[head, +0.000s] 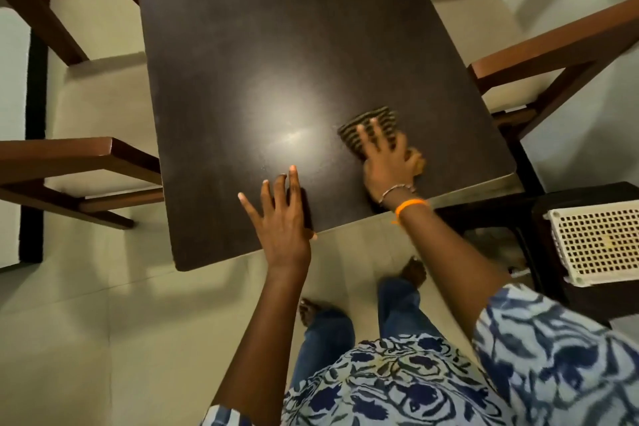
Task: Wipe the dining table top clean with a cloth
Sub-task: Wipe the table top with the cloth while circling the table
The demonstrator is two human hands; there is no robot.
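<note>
The dark brown dining table top [276, 45] fills the middle of the view, with a bright light reflection near its centre. A striped dark-and-tan cloth [371, 124] lies flat on the table near the near right corner. My right hand [387, 159] presses down on the cloth with straight, spread fingers; the cloth shows beyond the fingertips and at the palm's right side. My left hand [280, 218] rests flat on the table's near edge, fingers spread and straight, holding nothing.
Wooden chairs with cream seats stand on the left [96, 107] and the right [484, 45] of the table. A white perforated basket [601, 242] sits on a dark stand at the right. Pale floor tiles [103, 339] lie below, with my feet close to the table edge.
</note>
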